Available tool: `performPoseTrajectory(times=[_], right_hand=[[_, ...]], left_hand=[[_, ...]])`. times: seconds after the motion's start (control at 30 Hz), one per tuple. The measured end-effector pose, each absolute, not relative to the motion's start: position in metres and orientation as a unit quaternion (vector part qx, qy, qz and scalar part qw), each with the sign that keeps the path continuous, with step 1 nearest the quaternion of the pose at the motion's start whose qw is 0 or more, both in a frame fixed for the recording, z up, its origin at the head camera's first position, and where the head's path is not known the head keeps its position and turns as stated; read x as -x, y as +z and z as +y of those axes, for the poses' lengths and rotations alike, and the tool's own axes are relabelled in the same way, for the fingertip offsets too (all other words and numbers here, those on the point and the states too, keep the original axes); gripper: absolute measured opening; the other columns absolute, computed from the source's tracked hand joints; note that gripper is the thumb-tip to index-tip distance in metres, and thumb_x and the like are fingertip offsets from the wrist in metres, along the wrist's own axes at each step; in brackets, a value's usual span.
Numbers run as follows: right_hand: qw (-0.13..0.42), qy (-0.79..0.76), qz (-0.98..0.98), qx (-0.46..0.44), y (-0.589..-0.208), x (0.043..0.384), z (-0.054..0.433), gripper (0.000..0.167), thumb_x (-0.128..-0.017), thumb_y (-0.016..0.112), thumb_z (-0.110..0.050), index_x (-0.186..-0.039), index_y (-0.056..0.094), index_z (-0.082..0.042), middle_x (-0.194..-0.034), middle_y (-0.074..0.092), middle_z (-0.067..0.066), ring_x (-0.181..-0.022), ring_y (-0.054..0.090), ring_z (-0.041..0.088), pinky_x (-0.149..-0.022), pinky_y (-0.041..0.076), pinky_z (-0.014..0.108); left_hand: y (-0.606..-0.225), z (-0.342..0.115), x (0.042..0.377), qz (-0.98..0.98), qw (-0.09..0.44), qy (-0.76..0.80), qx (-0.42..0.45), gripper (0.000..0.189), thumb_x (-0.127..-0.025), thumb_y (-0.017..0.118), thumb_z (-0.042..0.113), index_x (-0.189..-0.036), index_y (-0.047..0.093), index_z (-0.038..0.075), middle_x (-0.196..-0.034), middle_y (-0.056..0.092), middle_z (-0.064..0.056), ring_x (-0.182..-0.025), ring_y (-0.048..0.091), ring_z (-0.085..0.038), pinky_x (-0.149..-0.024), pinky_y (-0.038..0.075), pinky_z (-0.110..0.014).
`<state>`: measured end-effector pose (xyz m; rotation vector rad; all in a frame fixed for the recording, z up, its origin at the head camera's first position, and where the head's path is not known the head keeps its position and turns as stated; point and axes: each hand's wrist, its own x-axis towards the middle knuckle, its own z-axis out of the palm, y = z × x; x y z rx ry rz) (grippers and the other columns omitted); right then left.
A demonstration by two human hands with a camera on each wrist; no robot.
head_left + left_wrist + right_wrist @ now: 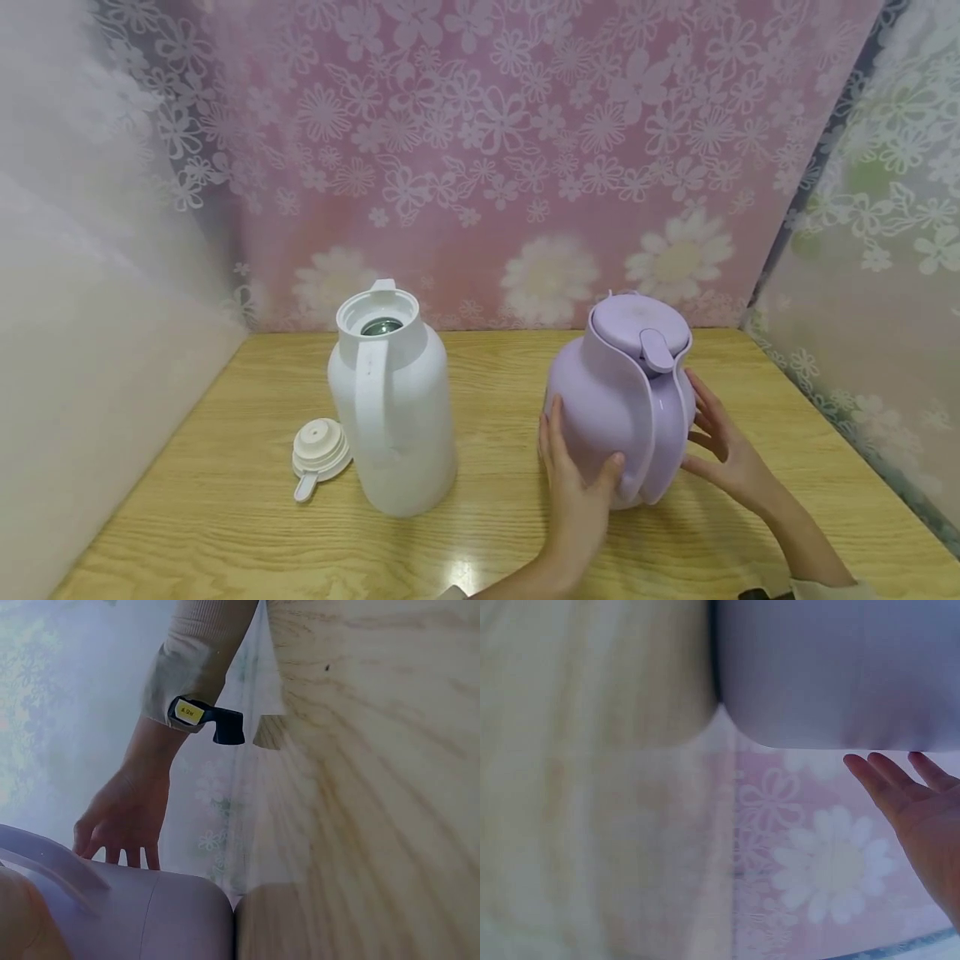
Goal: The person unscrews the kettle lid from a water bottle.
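Note:
A lilac thermos jug (600, 400) stands on the wooden table, its lid in place and its handle toward me. My left hand (576, 508) lies against its left and front side, the thumb near the foot of the handle and the fingers spread along the body. On the jug's other side, my right hand (731, 458) has its fingers extended toward the body; in the right wrist view the fingertips of this hand (930, 810) touch or nearly touch the wall. A white thermos jug (405, 417) stands to the left, its mouth uncovered.
Beside the white jug lies a cream stopper (318, 450) with a small tab. The wooden table (495, 375) is bordered by a pink flowered backdrop (487, 167) behind and pale panels on both sides. A dark wristband (199, 712) circles my right wrist.

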<state>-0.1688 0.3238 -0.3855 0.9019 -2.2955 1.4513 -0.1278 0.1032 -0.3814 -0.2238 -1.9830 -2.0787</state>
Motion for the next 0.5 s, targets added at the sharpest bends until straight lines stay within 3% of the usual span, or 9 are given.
performPoseTrajectory(times=[0.17,0.3,0.4,0.5], right_hand=[[0.171,0.535,-0.762,-0.323,-0.369,0.163,0.322,0.071,-0.08,0.05,0.021,-0.142,0.018,0.007,-0.146,0.027,0.011,-0.126,0.034,0.011,-0.093,0.035,0.017],[0.233,0.615,-0.67,-0.344,-0.352,0.156,0.312,0.043,-0.087,0.041,0.021,-0.128,0.033,0.02,-0.132,0.043,0.024,-0.12,0.043,0.023,-0.093,0.039,0.025],[0.256,0.657,-0.625,-0.335,-0.338,0.145,0.299,0.027,-0.09,0.034,0.019,-0.116,0.042,0.025,-0.117,0.055,0.023,-0.108,0.054,0.025,-0.088,0.043,0.027],[0.232,0.678,-0.62,-0.319,-0.329,0.133,0.284,0.029,-0.093,0.027,0.015,-0.11,0.049,0.022,-0.108,0.061,0.018,-0.098,0.059,0.022,-0.085,0.045,0.025]], left_hand=[[-0.381,0.101,0.132,-0.689,0.18,-0.695,0.095,0.076,-0.082,0.067,0.035,-0.143,0.025,0.018,-0.146,0.019,-0.009,-0.13,0.023,-0.032,-0.099,0.021,-0.058],[-0.378,0.097,0.136,-0.696,0.19,-0.684,0.102,0.072,-0.084,0.066,0.034,-0.141,0.028,0.012,-0.145,0.02,-0.011,-0.129,0.024,-0.034,-0.099,0.023,-0.056],[-0.375,0.094,0.139,-0.701,0.177,-0.684,0.101,0.07,-0.085,0.063,0.037,-0.141,0.029,0.011,-0.146,0.019,-0.011,-0.13,0.022,-0.034,-0.099,0.023,-0.056],[-0.372,0.09,0.142,-0.705,0.172,-0.68,0.098,0.068,-0.086,0.061,0.039,-0.14,0.03,0.011,-0.146,0.019,-0.009,-0.13,0.022,-0.033,-0.099,0.023,-0.055]])
